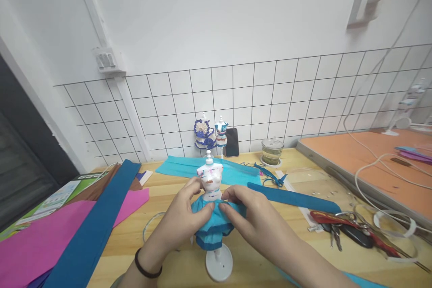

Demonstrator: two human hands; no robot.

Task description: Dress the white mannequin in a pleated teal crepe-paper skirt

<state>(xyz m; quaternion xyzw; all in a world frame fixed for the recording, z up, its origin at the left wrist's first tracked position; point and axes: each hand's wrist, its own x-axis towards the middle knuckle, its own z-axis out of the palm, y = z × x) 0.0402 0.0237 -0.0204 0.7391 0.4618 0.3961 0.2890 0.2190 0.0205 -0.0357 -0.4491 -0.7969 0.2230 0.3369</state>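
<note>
A small white dress form [212, 178] with paint-like marks stands upright on a round white base [219, 264] in front of me. Around its waist hangs a turquoise crepe paper skirt [212, 221] with a darker blue lower edge. My left hand [187, 213] grips the skirt's waist from the left, thumb on the front. From the other side my right hand [248, 209] pinches the waist, its thumb and fingertips on the paper. The two thumbs sit close together at the front. Fingers behind the form are partly hidden.
Behind lie a turquoise paper sheet [175, 167] and a dark blue strip [297, 198]. Two dressed forms [221, 130], a phone [232, 142] and a glass cup [272, 152] stand by the wall. Keys [335, 236] lie right; pink paper [50, 229] and a blue strip [97, 220] left.
</note>
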